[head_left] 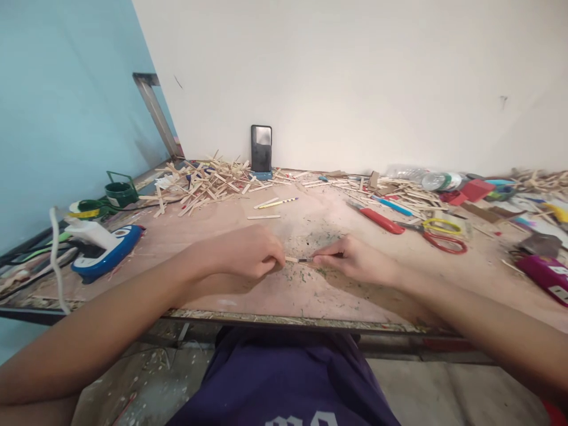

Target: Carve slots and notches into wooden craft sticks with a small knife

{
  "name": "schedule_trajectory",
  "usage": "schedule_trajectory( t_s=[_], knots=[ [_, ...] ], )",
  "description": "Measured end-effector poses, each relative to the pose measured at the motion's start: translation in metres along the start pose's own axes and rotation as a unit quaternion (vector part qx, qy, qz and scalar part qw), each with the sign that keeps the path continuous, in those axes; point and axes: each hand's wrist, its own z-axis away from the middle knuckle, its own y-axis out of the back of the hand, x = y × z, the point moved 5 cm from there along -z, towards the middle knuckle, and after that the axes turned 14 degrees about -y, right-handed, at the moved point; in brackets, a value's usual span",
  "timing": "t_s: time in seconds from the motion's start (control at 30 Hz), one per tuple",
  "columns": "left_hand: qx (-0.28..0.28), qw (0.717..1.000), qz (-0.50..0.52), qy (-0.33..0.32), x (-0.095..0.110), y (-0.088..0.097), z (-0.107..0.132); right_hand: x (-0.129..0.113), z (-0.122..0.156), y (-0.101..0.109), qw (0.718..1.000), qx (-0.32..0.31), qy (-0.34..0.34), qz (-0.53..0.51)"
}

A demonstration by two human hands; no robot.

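Though tiny between left hand [248, 255] and right hand [352, 261], perhaps a stick [294, 260]

Table [199, 228]: spans the view, back edge against the wall.
Hands: left hand [252, 254] and right hand [355, 260] rest on the near middle of the table, fingertips facing each other.
Stick [293, 259]: between the two hands, one end pinched in each, low over the tabletop.
Phone [261, 148]: upright against the wall, behind the hands.
Stick pile [208, 183]: back left, beside and before the phone.
Cutter [377, 218]: behind and right of the right hand.
Scissors [439, 234]: just right of the cutter.
Tape roll [437, 180]: back right, behind the scissors.
Corded tool [104, 245]: at the left edge, well left of the left hand.
Cup [120, 192]: behind the corded tool.
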Motion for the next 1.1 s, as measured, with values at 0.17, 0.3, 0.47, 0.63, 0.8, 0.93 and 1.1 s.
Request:
schedule_trajectory(
  t_s=[0.17, 0.3, 0.47, 0.63, 0.8, 0.93, 1.1],
  knots=[
    [-0.011, 1.0, -0.003, 0.006, 0.002, 0.002, -0.001, 0.001, 0.0, -0.006, 1.0, -0.02, -0.004, 0.024],
    [-0.011, 1.0, -0.012, -0.002, 0.005, 0.004, -0.003, 0.003, -0.002, -0.007, 0.999, -0.014, 0.004, 0.035],
    [-0.009, 1.0, -0.016, 0.0, 0.006, 0.004, -0.004, 0.002, -0.001, -0.008, 0.999, -0.001, 0.016, 0.052],
    [-0.021, 0.999, -0.021, 0.017, 0.007, 0.004, -0.003, -0.001, 0.002, -0.011, 0.997, 0.019, 0.026, 0.072],
    [-0.032, 0.999, -0.03, 0.019, 0.006, 0.004, -0.004, -0.002, 0.003, -0.012, 0.995, 0.036, 0.033, 0.084],
    [-0.027, 0.999, -0.033, 0.007, 0.005, 0.003, -0.003, -0.003, 0.0, -0.011, 0.996, 0.041, 0.035, 0.075],
    [-0.011, 0.999, 0.031, -0.026, 0.01, 0.005, 0.001, -0.003, -0.002, -0.009, 0.997, 0.037, 0.035, 0.062]
  ],
)
